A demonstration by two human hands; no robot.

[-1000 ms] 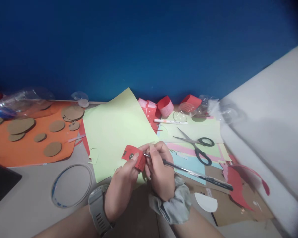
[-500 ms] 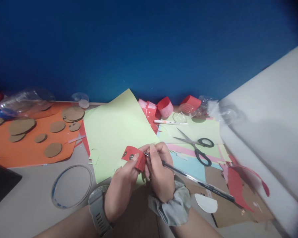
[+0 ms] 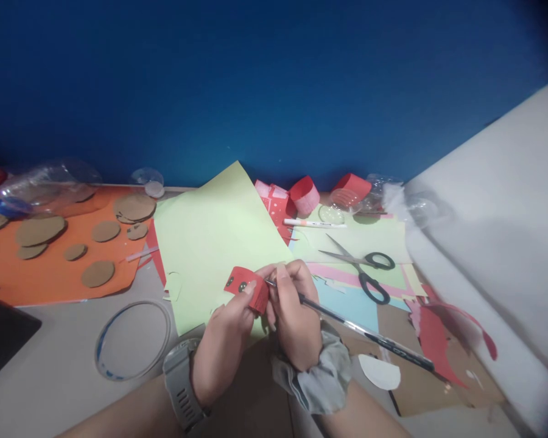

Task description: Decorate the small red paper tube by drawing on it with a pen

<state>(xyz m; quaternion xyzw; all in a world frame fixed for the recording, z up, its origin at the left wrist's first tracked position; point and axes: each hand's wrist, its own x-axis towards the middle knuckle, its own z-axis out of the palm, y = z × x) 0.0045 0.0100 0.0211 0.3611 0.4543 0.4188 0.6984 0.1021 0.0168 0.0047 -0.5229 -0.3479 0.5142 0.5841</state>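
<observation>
Pinched in my left hand is a curled strip of red paper with dark eye-like dots on its face; my thumb presses near one dot. My right hand grips a black and clear pen close to its tip. The tip points at the right edge of the red strip, partly behind my fingers, so whether it touches is hard to tell. Both hands are over the lower part of a large light green sheet. A grey watch is on my left wrist, a grey scrunchie on my right.
Black-handled scissors lie open on coloured papers to the right, below a white marker. Cardboard discs rest on an orange sheet at left. A tape ring, a black object and red paper rings are around.
Almost nothing differs. Both hands keep their hold on the red paper strip and the pen, and the view has shifted very slightly.
</observation>
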